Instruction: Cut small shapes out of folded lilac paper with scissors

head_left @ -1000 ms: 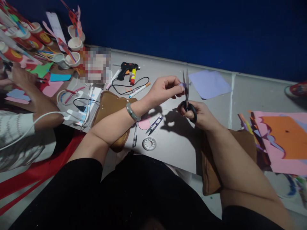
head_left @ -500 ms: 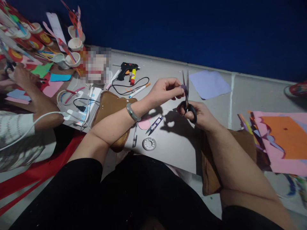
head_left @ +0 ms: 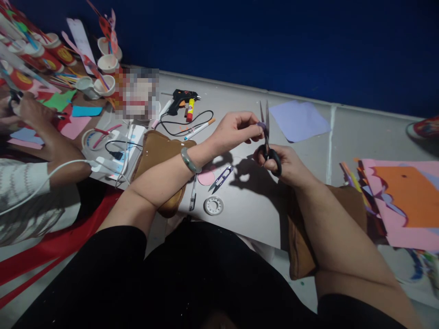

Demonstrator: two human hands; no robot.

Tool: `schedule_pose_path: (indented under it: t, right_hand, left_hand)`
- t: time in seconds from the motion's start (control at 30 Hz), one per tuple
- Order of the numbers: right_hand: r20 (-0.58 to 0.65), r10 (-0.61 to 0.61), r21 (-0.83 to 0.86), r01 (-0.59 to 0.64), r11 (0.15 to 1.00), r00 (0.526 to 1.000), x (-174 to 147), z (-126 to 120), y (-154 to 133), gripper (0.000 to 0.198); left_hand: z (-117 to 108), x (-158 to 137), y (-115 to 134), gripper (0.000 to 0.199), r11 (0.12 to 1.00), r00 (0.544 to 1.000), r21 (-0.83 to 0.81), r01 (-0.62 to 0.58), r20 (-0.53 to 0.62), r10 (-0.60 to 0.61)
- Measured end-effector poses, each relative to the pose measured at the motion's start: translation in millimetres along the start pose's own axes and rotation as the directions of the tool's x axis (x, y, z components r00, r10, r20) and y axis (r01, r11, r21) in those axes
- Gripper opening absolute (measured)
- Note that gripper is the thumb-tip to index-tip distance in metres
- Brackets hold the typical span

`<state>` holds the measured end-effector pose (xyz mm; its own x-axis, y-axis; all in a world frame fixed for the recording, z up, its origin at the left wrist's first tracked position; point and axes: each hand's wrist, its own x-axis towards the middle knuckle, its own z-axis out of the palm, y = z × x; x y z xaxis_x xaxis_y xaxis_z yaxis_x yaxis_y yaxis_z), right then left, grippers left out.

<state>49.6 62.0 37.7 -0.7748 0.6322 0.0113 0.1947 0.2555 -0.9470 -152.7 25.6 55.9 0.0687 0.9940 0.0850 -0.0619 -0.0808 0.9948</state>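
My left hand (head_left: 238, 129) pinches a small piece of purple paper (head_left: 261, 124) between thumb and fingertips. Fingers of my right hand (head_left: 287, 163) are through the black handles of a pair of scissors (head_left: 267, 137), whose blades point up and stand slightly apart beside the purple piece. Just beyond the scissors a lilac paper sheet (head_left: 299, 121) lies on the table. Below my hands are thread snips (head_left: 222, 179), a pink paper circle (head_left: 206, 177), a pen (head_left: 193, 194) and a round white disc (head_left: 213, 206).
A black glue gun (head_left: 183, 98), a glue stick (head_left: 190, 110) and a marker (head_left: 199, 129) lie behind my left arm. Orange paper (head_left: 411, 196) on pink sheets is at the right. Paper cups (head_left: 104, 85) and a co-worker's hand (head_left: 29, 107) are at the left.
The scissor blades have closed slightly, their tips now nearer each other. Both my hands stay in about the same place.
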Motion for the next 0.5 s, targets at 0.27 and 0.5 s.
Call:
schedule_pose_path:
  t: [0.27,0.5]
  right_hand:
    - [-0.016,0.008,0.021,-0.008,1.000,1.000,-0.3,-0.2,4.7,0.063]
    - [-0.008,0.026,0.046,-0.026,0.999,1.000,-0.9,0.2,7.4,0.071]
  left_hand:
    - [-1.8,0.5,-0.9,0.016,1.000,1.000,-0.007,-0.012,0.009,0.012]
    - [-1.9,0.3,-0.1,0.022,1.000,1.000,-0.020,-0.019,-0.012,0.019]
